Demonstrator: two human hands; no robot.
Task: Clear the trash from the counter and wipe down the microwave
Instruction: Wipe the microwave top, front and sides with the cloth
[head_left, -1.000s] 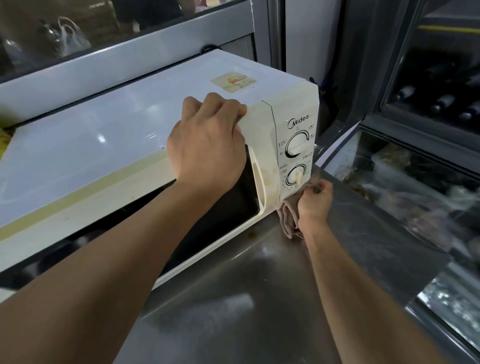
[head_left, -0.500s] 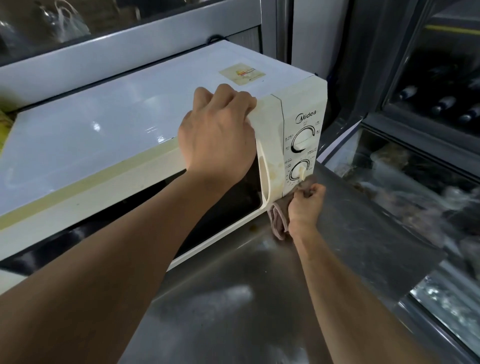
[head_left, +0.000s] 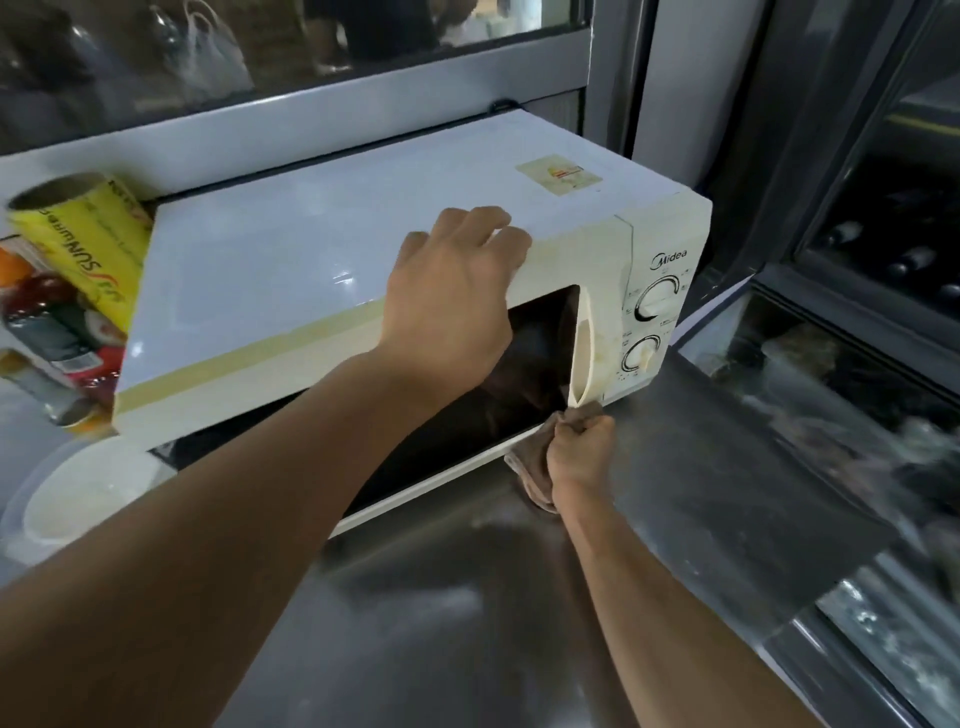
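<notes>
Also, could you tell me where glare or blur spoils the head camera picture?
Head view: glare patches on the microwave top and steel counter; the glass case at right is smeared by blur; edges bow from the wide lens.

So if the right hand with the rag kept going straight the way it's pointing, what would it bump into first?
Most likely the microwave: the right hand grips the rag just below the door handle's lower end, knuckles aimed at that bottom front corner. Depth is unclear, so the rag may already touch it.
</notes>
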